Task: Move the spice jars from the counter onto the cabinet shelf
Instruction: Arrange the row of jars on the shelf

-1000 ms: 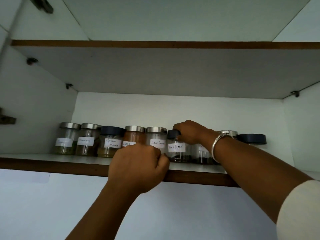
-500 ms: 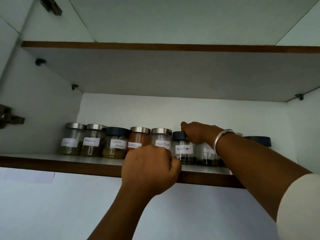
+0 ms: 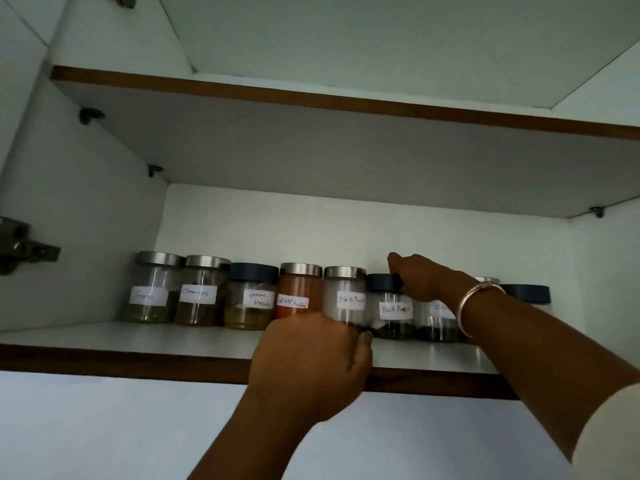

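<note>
I have the spice jars lined up in one row toward the back of the cabinet shelf, labels facing me so I can read them. From the left: a pale-labelled jar, the cinnamon jar, the garam masala jar and the chilli powder jar, each touching the next to save room. My left hand is clenched at the shelf's front lip, just before the steel-lidded black pepper jar; I cannot tell whether it grips anything. My right hand is grasping the dark lid of the second black pepper jar, I judge to seat it snugly. Further jars stand behind my wrist. The cabinet is white inside, dim, with another shelf overhead.
</note>
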